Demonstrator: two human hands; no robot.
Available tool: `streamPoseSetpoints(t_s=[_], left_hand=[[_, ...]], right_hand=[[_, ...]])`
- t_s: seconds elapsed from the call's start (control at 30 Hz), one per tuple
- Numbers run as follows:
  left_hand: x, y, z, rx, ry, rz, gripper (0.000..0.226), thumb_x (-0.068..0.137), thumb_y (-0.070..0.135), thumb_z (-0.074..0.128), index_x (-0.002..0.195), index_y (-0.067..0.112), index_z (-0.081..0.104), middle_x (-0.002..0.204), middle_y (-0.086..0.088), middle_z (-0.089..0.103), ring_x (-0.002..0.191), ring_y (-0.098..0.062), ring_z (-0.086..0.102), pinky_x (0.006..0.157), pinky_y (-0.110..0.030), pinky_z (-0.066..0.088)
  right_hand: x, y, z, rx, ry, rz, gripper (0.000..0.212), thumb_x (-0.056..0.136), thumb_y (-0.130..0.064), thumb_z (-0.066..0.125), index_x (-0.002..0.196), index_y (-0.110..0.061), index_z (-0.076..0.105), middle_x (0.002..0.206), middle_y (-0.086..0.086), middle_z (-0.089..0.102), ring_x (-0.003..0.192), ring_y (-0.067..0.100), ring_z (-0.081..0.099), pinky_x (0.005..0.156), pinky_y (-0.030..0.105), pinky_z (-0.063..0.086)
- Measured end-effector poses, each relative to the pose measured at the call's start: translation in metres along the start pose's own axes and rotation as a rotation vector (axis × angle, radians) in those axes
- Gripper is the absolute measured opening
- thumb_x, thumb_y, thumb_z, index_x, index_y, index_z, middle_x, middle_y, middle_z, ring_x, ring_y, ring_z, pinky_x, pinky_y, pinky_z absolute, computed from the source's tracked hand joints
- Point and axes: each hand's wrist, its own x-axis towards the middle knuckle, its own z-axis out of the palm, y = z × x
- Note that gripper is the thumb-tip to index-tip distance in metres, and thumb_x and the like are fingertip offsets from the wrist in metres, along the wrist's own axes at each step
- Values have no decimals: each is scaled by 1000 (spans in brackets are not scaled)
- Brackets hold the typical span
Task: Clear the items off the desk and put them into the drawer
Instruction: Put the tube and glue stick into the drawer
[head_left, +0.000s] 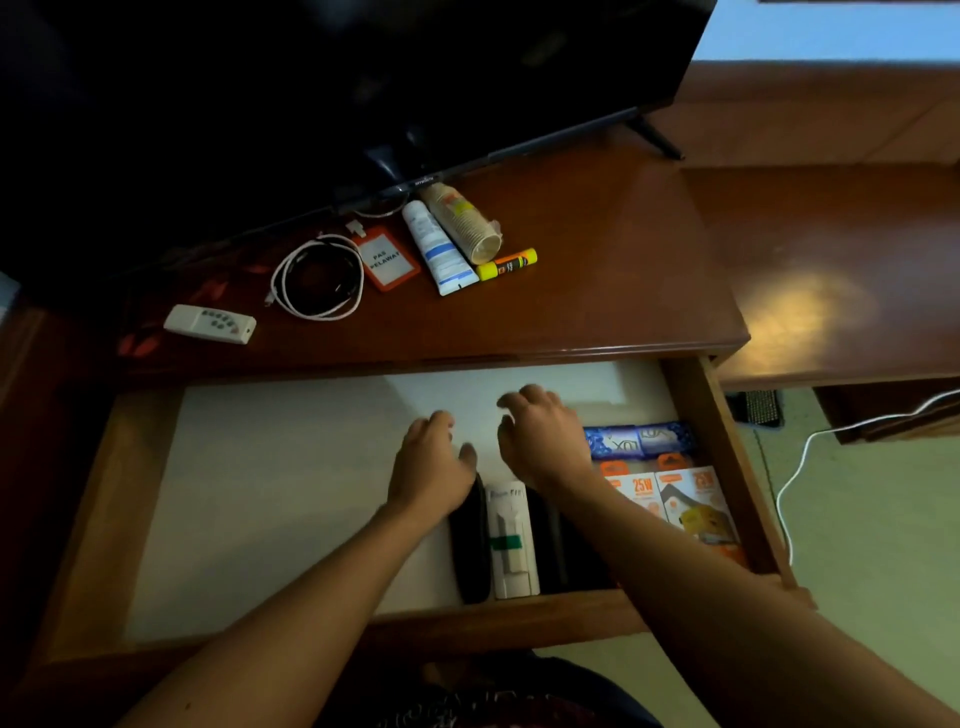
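So the wooden drawer (719, 441) is pulled all the way out under the glossy reddish-brown desk (597, 291), and it's got a flat white liner on the bottom. Both hands are down inside it. The left hand (434, 467) sits palm-down with fingers loosely bent, thumb out to the side, right at the top end of a long black case (470, 551); I can't tell if it's actually touching it. The right hand (540, 436) hovers beside it with fingers curled downward like a claw, not pinching anything I can see.

Already in the drawer: a slim white box (511, 540) next to the black case, two blue soap packs (639, 440) and two orange-and-white charger packages (675, 504) against the right wall.

Still up on the desk: a white rectangular remote (210, 324), a coiled white cable (317, 275), an orange badge holder (387, 258), a white squeeze tube (439, 249), a sleeve of stacked paper cups (462, 223) lying on its side, and a stubby yellow glue stick (506, 265). A black TV (311, 93) stands behind them.
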Motion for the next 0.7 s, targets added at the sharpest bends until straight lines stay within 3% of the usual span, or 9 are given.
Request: streamPoseSetpoints(t_s=[0.17,0.43,0.6,0.7], left_hand=[[61,53,-48,-159,131,83,32,92,21,62,123,16,56,118,-4,55,95,-13,50,75,-26,40],[160,96,-81,-143,319,-31,34,94,23,62,125,14,51,126,-13,48,104,-29,61,69,-31,47],[202,112,-86,-60,350,-109,54,93,33,65,136,10,43,133,-18,50,116,-35,56,86,-40,48],[210,115,-81,-46,325,-148,63,88,33,72,136,9,40,133,-19,51,115,-36,58,86,-40,49]], right_hand=[[68,-4,-53,15,170,-2,20,94,-24,49,108,-14,60,106,7,58,98,28,56,83,43,51],[162,13,-86,-75,104,38,49,98,-23,52,144,-13,39,152,11,40,140,34,32,110,57,29],[193,23,-86,-124,64,-23,58,94,-18,61,146,-15,36,147,9,47,140,33,35,112,58,27],[192,28,-77,-173,44,-54,60,91,-17,67,145,-17,39,143,10,49,137,34,38,111,58,28]])
